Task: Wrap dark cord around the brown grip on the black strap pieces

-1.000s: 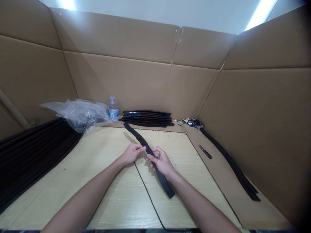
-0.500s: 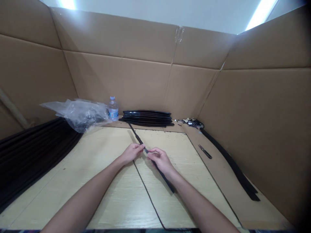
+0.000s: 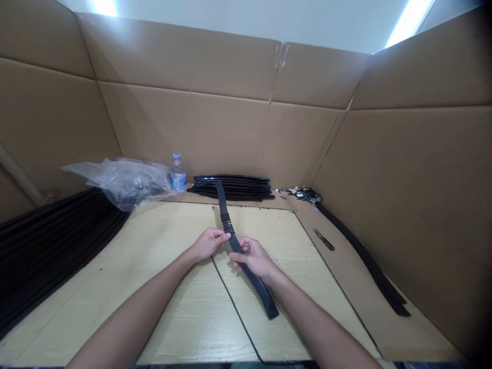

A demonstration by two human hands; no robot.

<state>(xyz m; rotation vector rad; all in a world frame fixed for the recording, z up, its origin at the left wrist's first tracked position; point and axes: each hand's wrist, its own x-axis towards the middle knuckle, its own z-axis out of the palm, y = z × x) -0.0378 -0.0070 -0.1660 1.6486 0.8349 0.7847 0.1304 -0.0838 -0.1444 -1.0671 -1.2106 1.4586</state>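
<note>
A long, flat black strip (image 3: 256, 283) slants across the table in front of me, its broad face turned up. Around its upper half sit several turns of thin black cord (image 3: 228, 226), just below a dark brownish band. My left hand (image 3: 209, 243) is closed, thumb and fingers pinching the strip's left edge right under the turns. From below that hand a thin dark cord line runs down to the table's front edge. Lower on the strip, my right hand (image 3: 253, 258) grips it between thumb and fingers. The fingertips behind the strip are partly hidden.
Behind lies a stack of black strips (image 3: 234, 188), beside a water bottle (image 3: 178, 175) and a clear plastic bag (image 3: 126, 179). Long dark strips (image 3: 49, 246) fill the left side. At right are small scissors-like snips (image 3: 323, 239), more black strips (image 3: 361, 256) and tangled cord (image 3: 305, 195). Cardboard walls (image 3: 192, 123) surround the table.
The strip has turned from edge-on to broad face up, so the cord turns now show. My right hand has shifted slightly down along it; my left hand has barely moved.
</note>
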